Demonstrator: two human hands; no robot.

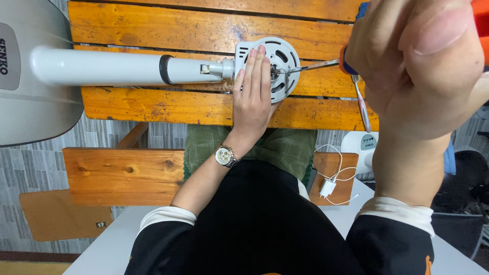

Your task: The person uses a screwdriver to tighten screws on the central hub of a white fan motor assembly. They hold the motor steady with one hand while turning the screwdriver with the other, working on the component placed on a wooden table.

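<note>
Left hand (252, 99) flat, fingers apart, steadying round motor housing (270, 69) at centre top; right hand (412, 66) grip clamped on screwdriver (318, 65); keep tip square in the hub screw.

A grey fan motor housing (277, 66), round and slotted, lies on the orange wooden surface (153, 28) near its near edge, joined to a pale stand tube (102, 66) that runs left to the fan's base (30, 76). The left hand (252, 99) lies flat on the housing, fingers straight, a wristwatch (224, 156) on its wrist. The right hand (412, 66), close to the camera, has its grip closed round a screwdriver (318, 65) whose metal shaft reaches the housing's centre. A white charger (327, 187) with its cable lies below.
</note>
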